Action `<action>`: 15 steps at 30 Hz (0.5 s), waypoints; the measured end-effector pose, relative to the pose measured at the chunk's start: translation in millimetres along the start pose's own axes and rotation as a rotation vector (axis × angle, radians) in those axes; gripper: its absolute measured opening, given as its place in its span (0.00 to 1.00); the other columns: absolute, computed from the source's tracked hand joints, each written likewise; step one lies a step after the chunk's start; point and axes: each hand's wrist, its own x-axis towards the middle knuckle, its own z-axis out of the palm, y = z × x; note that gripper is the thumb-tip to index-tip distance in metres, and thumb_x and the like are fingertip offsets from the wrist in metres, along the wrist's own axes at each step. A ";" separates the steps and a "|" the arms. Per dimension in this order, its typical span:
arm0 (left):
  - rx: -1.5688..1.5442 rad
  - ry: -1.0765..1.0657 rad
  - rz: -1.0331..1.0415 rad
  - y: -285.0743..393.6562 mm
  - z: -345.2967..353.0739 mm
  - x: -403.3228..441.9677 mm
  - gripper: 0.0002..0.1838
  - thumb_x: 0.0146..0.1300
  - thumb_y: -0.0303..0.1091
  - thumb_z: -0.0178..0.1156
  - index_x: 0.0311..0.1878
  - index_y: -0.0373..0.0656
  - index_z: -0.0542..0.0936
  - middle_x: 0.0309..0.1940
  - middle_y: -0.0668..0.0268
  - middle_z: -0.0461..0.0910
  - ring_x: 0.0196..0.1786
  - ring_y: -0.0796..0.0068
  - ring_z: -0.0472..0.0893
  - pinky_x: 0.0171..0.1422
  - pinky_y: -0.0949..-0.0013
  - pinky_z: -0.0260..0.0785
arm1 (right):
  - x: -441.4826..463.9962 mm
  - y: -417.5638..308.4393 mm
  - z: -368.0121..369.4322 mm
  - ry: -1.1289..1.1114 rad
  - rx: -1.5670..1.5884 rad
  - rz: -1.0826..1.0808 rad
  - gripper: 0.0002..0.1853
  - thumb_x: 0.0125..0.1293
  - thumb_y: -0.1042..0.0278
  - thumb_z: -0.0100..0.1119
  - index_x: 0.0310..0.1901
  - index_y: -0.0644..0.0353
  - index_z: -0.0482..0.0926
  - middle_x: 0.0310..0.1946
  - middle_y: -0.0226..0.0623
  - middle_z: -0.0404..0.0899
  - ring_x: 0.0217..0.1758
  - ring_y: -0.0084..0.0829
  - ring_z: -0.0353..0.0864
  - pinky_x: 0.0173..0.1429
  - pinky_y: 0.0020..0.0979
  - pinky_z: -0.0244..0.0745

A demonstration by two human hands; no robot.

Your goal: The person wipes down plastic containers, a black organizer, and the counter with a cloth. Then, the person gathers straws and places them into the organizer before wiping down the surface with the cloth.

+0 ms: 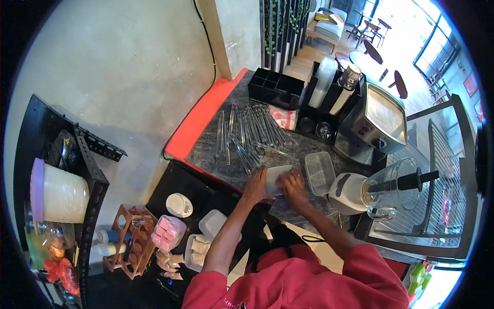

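Note:
My left hand (256, 186) is closed on the left edge of a whitish, translucent rectangular plastic lid (272, 178), thumb on the near side. Over the lid's right part lies my right hand (292, 186), its fingers bent and bunched together and slightly blurred. Whatever is under those fingers is hidden. Just right of my right hand stands an open clear plastic container (320, 173). Beyond both hands, many clear, thin straws or sticks (257, 129) are spread loosely over the dark marble counter (203, 147).
A blender (391, 188) and a steel machine (371, 123) stand to the right. Behind are a black organizer (275, 87) and stacked cups (324, 80). Lower left are a white scale (179, 205), a pink-wrapped pack (169, 232), a plastic tub (196, 252) and a wooden rack (131, 239).

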 end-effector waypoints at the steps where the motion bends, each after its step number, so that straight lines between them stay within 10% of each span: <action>1: -0.003 -0.001 -0.001 -2.5 4.8 1.5 0.67 0.31 0.38 0.82 0.75 0.38 0.49 0.69 0.46 0.61 0.68 0.45 0.66 0.71 0.54 0.61 | 13.8 -1.2 11.5 0.118 -0.033 0.097 0.19 0.52 0.64 0.63 0.46 0.58 0.78 0.51 0.40 0.75 0.65 0.48 0.67 0.71 0.56 0.56; 8: -0.014 -0.019 0.020 -14.7 21.8 -0.8 0.66 0.37 0.39 0.80 0.76 0.38 0.47 0.70 0.45 0.59 0.69 0.43 0.64 0.71 0.53 0.61 | 12.3 -21.0 16.0 0.090 0.079 -0.120 0.16 0.51 0.66 0.62 0.43 0.56 0.81 0.48 0.39 0.75 0.62 0.45 0.69 0.66 0.51 0.60; 13: 0.062 0.161 0.122 -6.2 13.2 -6.1 0.66 0.37 0.39 0.81 0.76 0.39 0.47 0.69 0.44 0.61 0.67 0.43 0.66 0.69 0.51 0.63 | 36.1 -26.5 -37.8 -0.452 0.100 -0.145 0.18 0.55 0.64 0.63 0.48 0.57 0.80 0.53 0.40 0.75 0.65 0.45 0.68 0.70 0.50 0.58; 15: -0.094 -0.064 0.103 -3.4 -9.3 -9.9 0.61 0.41 0.38 0.78 0.74 0.34 0.50 0.69 0.44 0.61 0.70 0.45 0.63 0.74 0.55 0.58 | 43.5 -35.0 -17.0 -0.228 0.082 -0.104 0.19 0.55 0.63 0.63 0.49 0.58 0.80 0.53 0.41 0.75 0.66 0.45 0.67 0.71 0.50 0.57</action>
